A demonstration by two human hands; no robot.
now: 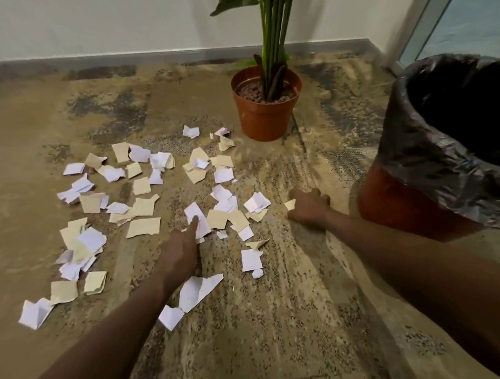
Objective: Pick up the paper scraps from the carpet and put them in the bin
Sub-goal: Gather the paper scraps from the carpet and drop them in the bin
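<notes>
I am looking down at a brown mottled carpet point(251, 321) that is filling most of the view and running back to a pale wall point(101, 22). At the right edge a red bin point(402, 203) is standing on the carpet, lined with a black bag point(433, 148) that is folding over its rim. Behind it a strip of window point(472, 20) is showing. Near the wall, left of the bin, a green plant point(274, 26) is rising from a terracotta pot point(265, 118).

White and cream paper scraps point(143, 206) are lying scattered across the carpet, mostly left of centre and in front of the pot, well apart from the bin. None is showing inside the bin from here.

I am seeing the left hand point(179, 252) reaching forward with its fingers extended, the fingertips pressing on a white scrap point(196, 214) in the middle of the pile. The right hand point(310, 206) is sitting low on the carpet just beside the bin, fingers curled, pinching a small cream scrap point(290, 205) at its thumb side.
</notes>
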